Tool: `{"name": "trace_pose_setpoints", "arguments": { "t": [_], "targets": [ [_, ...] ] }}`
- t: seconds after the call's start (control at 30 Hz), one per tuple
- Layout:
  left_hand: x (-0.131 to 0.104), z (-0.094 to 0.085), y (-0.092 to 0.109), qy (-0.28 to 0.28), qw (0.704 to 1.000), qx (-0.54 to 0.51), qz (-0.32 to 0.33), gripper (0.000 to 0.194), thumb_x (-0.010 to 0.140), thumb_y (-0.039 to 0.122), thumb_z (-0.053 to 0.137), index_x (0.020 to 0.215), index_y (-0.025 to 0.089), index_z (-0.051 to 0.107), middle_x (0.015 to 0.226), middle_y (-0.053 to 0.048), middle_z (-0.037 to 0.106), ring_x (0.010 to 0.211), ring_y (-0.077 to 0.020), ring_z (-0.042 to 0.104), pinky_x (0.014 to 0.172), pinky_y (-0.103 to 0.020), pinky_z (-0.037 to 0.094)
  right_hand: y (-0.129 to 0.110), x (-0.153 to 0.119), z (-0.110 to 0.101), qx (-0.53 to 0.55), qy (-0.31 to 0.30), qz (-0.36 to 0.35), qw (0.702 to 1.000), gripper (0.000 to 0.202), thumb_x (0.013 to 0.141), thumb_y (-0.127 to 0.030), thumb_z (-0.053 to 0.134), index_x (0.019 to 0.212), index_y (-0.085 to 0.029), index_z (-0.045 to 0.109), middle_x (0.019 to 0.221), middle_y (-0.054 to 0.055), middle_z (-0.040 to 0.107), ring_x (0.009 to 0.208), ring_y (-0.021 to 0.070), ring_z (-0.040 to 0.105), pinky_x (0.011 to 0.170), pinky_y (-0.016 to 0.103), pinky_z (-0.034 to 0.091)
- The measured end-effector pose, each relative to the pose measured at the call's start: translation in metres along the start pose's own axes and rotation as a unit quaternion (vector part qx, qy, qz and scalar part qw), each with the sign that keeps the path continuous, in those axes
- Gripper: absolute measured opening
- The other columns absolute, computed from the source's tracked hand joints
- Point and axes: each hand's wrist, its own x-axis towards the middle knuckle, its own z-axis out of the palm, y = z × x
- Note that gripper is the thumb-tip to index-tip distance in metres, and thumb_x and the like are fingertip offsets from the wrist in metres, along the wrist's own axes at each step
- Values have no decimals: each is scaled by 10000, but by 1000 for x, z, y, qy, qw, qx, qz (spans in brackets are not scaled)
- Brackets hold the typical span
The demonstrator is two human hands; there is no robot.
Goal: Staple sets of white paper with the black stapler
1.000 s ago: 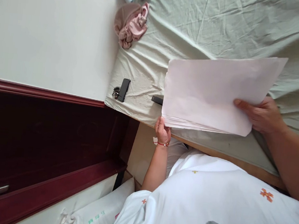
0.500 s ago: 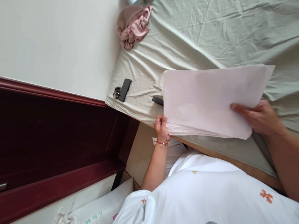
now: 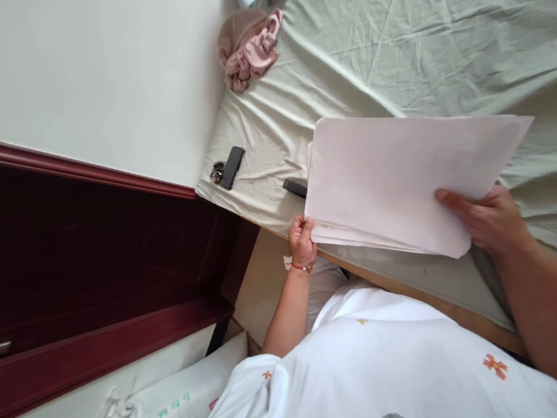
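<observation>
A stack of white paper sheets (image 3: 388, 174) is held above the bed's edge, its layers fanned slightly along the near side. My left hand (image 3: 302, 240) pinches the stack's near left corner, and a red string bracelet circles that wrist. At the right side, my right hand (image 3: 489, 216) grips the sheets with its thumb on top; its other fingers are hidden beneath. Just left of the paper lies a small black object (image 3: 294, 187), partly covered by the stack.
The bed (image 3: 356, 57) has a wrinkled pale green sheet. On it are a black phone-like object (image 3: 233, 167) beside keys (image 3: 217, 172), and a crumpled pink cloth (image 3: 251, 48). A dark red door (image 3: 79, 233) stands left. A white printed sack (image 3: 177, 392) lies below.
The top of the stack has shifted up and to the right, and sheet edges now show at its left side. Both hands keep their hold, nearly in place.
</observation>
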Motion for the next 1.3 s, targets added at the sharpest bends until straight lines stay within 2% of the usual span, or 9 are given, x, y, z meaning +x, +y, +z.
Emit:
{"name": "trace_pose_setpoints", "arguments": {
  "t": [0.17,0.37,0.53,0.73,0.87,1.07,1.3],
  "targets": [
    [-1,2,2,7,1000,7,4,414,695,493,827,674,216,520,647,33,493,634,-118,482,654,-258,449,0,0,0,3,-3,7,1000,369,652,-452,883,926,-226,784,1102,38,773,968,222,703,980,459,582],
    [3,0,1,17,1000,9,9,392,679,486,835,883,214,640,813,15,628,764,-121,594,759,-254,478,4,3,-8,-16,-41,11,999,347,663,-433,875,934,-235,788,1107,35,774,977,232,709,927,417,607],
    [5,-2,0,17,1000,11,4,382,655,460,863,807,197,633,727,40,608,692,-96,577,721,-233,471,3,3,-10,-36,-40,18,998,363,660,-456,869,930,-228,784,1094,44,772,943,235,708,877,402,622],
    [4,0,4,-19,1000,-15,-13,445,741,603,758,834,172,696,783,-29,691,734,-151,638,717,-282,498,6,4,-13,-69,-37,15,997,368,666,-473,865,929,-226,793,1070,42,776,899,214,698,833,374,621],
    [5,-1,0,-6,999,35,-9,403,646,476,879,768,179,637,690,38,609,657,-95,557,680,-230,448,8,5,-14,-63,-47,17,997,372,674,-473,860,939,-221,793,1074,40,777,888,204,701,815,347,619],
    [4,-2,-3,3,999,34,-2,466,678,528,847,685,176,542,637,61,494,608,-71,457,626,-204,397,6,4,-13,-61,-38,16,997,352,654,-470,870,910,-242,791,1061,31,778,899,225,703,842,382,624],
    [2,-1,-1,-6,999,39,2,516,709,566,815,655,186,471,624,62,435,612,-77,451,643,-206,417,9,5,-15,-56,-38,13,998,363,662,-460,867,936,-235,786,1072,31,776,896,216,699,834,373,621]
  ]
}}
